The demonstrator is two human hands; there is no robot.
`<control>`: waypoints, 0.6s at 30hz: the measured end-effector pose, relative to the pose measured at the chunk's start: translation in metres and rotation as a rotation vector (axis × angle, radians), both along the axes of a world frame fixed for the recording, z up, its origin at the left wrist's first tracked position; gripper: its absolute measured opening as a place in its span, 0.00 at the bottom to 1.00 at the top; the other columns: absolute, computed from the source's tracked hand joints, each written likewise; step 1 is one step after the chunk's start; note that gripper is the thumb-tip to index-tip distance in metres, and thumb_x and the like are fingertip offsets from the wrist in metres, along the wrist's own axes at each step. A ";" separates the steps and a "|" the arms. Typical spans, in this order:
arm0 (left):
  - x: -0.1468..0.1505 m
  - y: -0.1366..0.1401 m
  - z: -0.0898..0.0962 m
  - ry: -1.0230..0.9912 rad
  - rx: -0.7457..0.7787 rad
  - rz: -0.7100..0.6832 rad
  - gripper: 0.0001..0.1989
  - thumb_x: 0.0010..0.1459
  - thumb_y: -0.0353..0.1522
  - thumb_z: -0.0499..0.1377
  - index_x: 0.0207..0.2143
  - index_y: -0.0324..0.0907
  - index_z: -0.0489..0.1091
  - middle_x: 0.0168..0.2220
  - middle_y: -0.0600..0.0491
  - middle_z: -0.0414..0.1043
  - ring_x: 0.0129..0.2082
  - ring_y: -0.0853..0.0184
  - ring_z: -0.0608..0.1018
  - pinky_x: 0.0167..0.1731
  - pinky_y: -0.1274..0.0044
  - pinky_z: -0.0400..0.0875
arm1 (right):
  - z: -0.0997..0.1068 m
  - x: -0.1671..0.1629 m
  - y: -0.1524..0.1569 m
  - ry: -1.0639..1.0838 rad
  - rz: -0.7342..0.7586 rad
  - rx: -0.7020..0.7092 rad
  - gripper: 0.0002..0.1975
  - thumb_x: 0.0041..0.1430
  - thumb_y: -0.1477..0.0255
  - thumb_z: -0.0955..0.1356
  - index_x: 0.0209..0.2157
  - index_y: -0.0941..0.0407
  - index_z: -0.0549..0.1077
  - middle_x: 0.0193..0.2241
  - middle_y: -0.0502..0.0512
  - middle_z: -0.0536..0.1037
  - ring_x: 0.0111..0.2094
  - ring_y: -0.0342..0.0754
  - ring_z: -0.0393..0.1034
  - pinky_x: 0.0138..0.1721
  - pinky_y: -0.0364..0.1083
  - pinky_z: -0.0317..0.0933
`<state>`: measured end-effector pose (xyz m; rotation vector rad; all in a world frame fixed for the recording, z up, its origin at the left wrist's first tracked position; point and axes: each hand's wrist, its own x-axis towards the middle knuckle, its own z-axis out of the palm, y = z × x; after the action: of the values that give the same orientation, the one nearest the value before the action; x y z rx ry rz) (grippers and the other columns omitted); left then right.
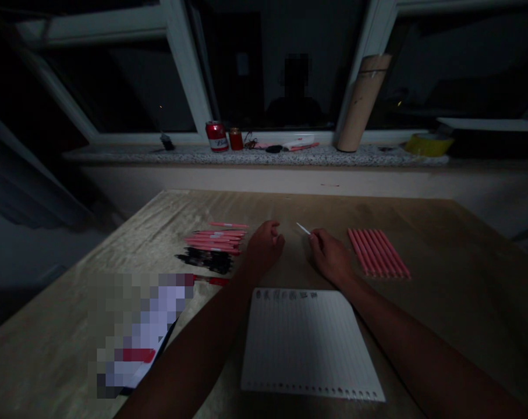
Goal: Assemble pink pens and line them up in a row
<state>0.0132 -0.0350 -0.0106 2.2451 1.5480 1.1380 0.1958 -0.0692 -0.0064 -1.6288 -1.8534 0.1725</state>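
My right hand (331,254) is closed around a thin white stick (303,228); its tip points up and to the left, and the rest is hidden in the fingers. My left hand (266,244) hovers over the table with fingers curved and a gap between thumb and forefinger, nothing visible in it. Just left of it lies a loose pile of pink pens (215,238), with black pens (206,260) below. To the right of my right hand, several pink pens (378,252) lie side by side in a neat slanted row. A lined notepad (309,343) with scribbles along its top edge lies between my forearms.
A red pen (211,280) and a blurred-out flat object (154,326) lie left of my left forearm. On the windowsill (159,156) stand a red can (216,137), a smaller red container (236,139), a tall tan cylinder (363,105) and a yellow tape roll (429,145).
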 end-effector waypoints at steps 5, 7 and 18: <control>0.002 -0.004 0.004 -0.107 -0.021 -0.184 0.15 0.58 0.36 0.49 0.45 0.38 0.63 0.32 0.52 0.68 0.29 0.70 0.69 0.33 0.79 0.64 | -0.001 -0.001 0.000 0.014 0.174 0.031 0.13 0.61 0.68 0.57 0.37 0.55 0.69 0.30 0.54 0.75 0.30 0.46 0.69 0.30 0.42 0.56; 0.003 -0.004 0.004 -0.118 -0.012 -0.222 0.13 0.58 0.38 0.49 0.39 0.38 0.66 0.30 0.53 0.67 0.29 0.71 0.69 0.31 0.79 0.63 | -0.003 -0.001 0.000 0.022 0.236 0.049 0.13 0.60 0.68 0.57 0.38 0.55 0.70 0.32 0.54 0.75 0.32 0.46 0.69 0.33 0.42 0.57; 0.002 -0.003 0.008 -0.583 -0.180 -0.096 0.13 0.59 0.40 0.47 0.27 0.41 0.59 0.12 0.62 0.56 0.13 0.75 0.63 0.18 0.83 0.58 | -0.006 0.001 0.002 0.037 0.272 0.060 0.12 0.58 0.70 0.60 0.37 0.55 0.72 0.33 0.54 0.76 0.34 0.46 0.69 0.36 0.43 0.58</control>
<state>0.0150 -0.0383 -0.0024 1.6454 1.2284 1.3953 0.1965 -0.0672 -0.0123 -1.3203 -2.0261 0.2595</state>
